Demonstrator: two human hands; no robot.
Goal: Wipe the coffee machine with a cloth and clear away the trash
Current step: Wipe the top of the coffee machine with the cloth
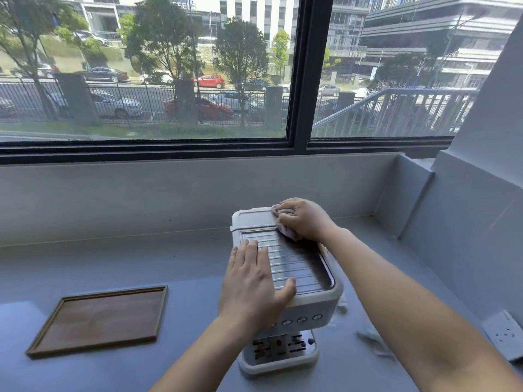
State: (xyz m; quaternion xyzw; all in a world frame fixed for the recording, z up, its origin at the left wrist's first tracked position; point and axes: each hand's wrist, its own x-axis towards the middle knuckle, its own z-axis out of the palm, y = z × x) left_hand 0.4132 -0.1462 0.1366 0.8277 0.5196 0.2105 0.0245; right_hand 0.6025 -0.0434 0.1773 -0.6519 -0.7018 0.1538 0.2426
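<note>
The right hand (pixel 304 219) clutches the bunched cloth (pixel 285 229) on the coffee machine (pixel 285 267) top's far corner while the left hand (pixel 252 281) lies flat, steadying it on the desk (pixel 141 264); firm overlapping strokes along the ridges should work best

Grey desk (pixel 141 264) under the window, white coffee machine (pixel 300 306) standing on it, wooden tray (pixel 99 321) lying flat to its left — well apart, crumpled scraps (pixel 373 342) to its right

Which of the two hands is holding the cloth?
The right hand, at the far right corner of the coffee machine, presses the pinkish cloth onto its top. The left hand lies flat and empty on the ridged top.
</note>
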